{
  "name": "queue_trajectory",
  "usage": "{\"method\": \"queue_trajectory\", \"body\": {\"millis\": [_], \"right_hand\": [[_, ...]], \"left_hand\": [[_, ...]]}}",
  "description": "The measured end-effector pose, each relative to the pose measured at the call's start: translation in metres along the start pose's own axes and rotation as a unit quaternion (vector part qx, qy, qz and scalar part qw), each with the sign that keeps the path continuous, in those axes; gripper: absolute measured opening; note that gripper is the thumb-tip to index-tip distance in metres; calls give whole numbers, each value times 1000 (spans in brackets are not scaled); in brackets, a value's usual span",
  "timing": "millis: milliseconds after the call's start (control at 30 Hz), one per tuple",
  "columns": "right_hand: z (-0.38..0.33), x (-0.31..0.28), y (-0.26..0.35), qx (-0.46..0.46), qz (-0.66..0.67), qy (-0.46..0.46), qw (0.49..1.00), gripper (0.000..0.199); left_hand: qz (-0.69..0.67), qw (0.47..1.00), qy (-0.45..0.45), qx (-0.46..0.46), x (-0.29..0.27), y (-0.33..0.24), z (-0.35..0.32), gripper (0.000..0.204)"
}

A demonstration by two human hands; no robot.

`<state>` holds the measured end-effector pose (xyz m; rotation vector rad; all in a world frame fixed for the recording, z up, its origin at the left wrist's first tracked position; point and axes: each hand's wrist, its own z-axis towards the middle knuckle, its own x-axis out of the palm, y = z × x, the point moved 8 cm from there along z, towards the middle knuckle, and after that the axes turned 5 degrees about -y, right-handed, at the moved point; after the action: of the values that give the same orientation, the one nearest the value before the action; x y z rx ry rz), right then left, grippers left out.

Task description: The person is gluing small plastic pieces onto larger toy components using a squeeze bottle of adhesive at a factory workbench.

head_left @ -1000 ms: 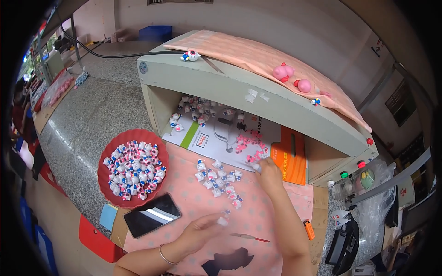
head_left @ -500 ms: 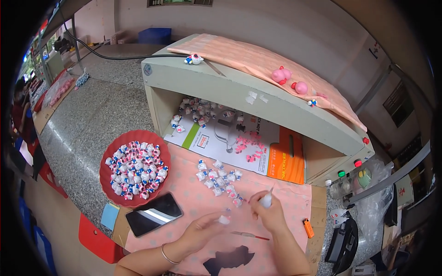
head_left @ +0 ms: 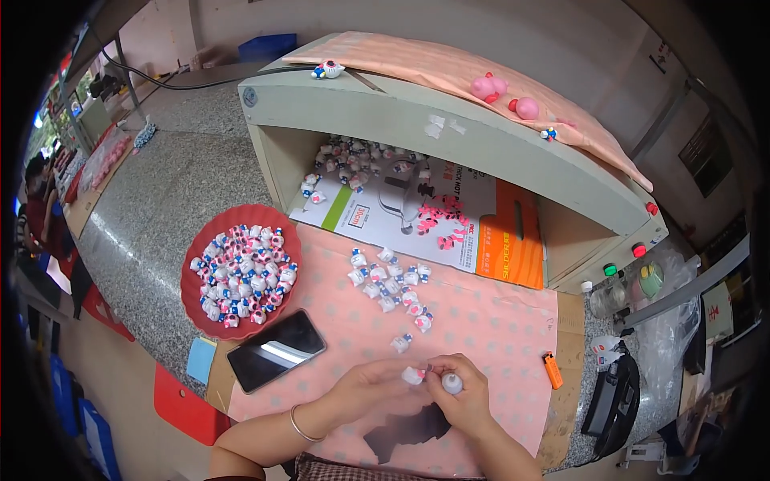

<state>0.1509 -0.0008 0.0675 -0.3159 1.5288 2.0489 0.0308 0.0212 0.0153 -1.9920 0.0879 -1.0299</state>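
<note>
table [head_left: 152,200]: speckled grey stone, polished smooth
pink dotted cloth [head_left: 481,321]: soft, matt fabric over the table
round red plastic tray [head_left: 196,244]: glossy rim
black phone [head_left: 277,350]: glassy, reflective face
small white figurines [head_left: 389,280]: smooth, shiny plastic, at 12 o'clock from the hands [head_left: 417,393]
bracelet [head_left: 297,423]: thin bright metal

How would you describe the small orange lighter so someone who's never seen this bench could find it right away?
Start at the pink dotted cloth spread over the worktop in front of the pale green hood. Follow its right edge down to the bare brown board. The lighter lies there, alone: slim and bright orange, unlike the white toy figures scattered mid-cloth.
</note>
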Motion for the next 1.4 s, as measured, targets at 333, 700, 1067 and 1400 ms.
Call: {"method": "queue_trajectory", "body": {"millis": [333,700,1067,1400], "right_hand": [[-6,-11,-60,294,253,-66,919,14],[0,4,-65,357,412,1,838,10],[-5,17,-59,361,370,52,854,9],[-6,14,-70,343,281,13,896,17]], "left_hand": [[26,999,-39,20,-11,8,27,34],[47,997,-59,33,-15,7,43,34],[148,983,-45,96,-17,12,34,36],[201,972,-57,112,-13,7,38,32]]}}
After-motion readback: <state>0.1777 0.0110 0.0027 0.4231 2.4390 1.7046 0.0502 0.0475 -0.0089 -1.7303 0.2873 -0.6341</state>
